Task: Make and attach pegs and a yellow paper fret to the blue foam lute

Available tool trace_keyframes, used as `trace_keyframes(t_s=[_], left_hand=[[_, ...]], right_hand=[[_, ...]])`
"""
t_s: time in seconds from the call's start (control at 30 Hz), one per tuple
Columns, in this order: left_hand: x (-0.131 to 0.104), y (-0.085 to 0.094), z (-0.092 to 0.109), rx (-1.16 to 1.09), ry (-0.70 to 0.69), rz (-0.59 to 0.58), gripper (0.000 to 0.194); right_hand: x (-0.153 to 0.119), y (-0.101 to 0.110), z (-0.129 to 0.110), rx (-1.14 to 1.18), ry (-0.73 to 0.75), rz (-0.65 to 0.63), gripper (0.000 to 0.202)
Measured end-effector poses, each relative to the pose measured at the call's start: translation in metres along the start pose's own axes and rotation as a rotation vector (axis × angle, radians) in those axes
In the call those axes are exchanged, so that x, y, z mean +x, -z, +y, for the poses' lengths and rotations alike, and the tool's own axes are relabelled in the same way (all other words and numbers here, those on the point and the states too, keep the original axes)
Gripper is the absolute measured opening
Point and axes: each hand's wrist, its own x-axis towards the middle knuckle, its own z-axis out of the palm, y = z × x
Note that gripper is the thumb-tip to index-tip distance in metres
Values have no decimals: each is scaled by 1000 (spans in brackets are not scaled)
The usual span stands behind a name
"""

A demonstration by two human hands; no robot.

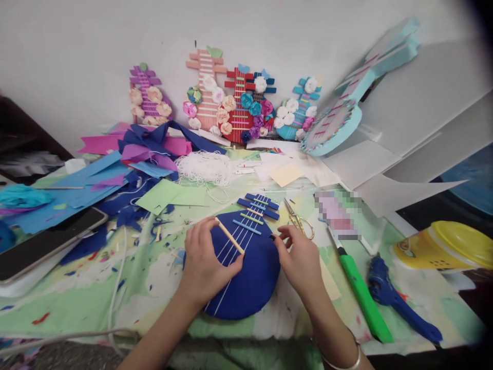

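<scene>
A blue pipa-shaped craft lies on the table, with white strings along its neck and several coloured sticks across them. Over its body, my left hand pinches a cream-coloured stick between thumb and fingers, slanting across the strings. My right hand hovers at the craft's right edge, thumb and forefinger close together near a dark fingernail; whether anything tiny is between them I cannot make out. Just beyond that hand lie gold-handled scissors.
A green-handled knife, a blue glue gun and a yellow-lidded tub are on the right. A phone, blue paper and a white cord lie left. White string and finished flowered crafts stand behind.
</scene>
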Motion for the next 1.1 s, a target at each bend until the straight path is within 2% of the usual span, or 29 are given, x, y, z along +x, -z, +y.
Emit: trace_keyframes(t_s=[0.07, 0.17, 0.27, 0.37, 0.57, 0.73, 0.93, 1.1], left_hand=[[-1, -2, -1, -1, 33, -44, 56], [-3, -6, -2, 7, 79, -88, 53], [-4, -8, -4, 14, 84, -112, 52], [-3, -7, -7, 2, 41, -136, 48], [-2, -6, -7, 24, -50, -108, 46], [-7, -10, -6, 62, -63, -91, 49], [-9, -17, -9, 74, -71, -134, 52], [-10, -16, -8, 110, -102, -182, 45]], right_hand=[[-3, -2, 10, 32, -127, -89, 27], [-10, -11, 22, 296, -309, -333, 30], [-18, -18, 25, 591, -375, -414, 36], [-24, -20, 20, 771, -329, -370, 40], [-35, -25, 11, 788, -293, -219, 38], [-43, -30, 14, 827, -296, -180, 39], [-45, -32, 18, 807, -317, -179, 41], [-48, -29, 19, 785, -327, -199, 39]])
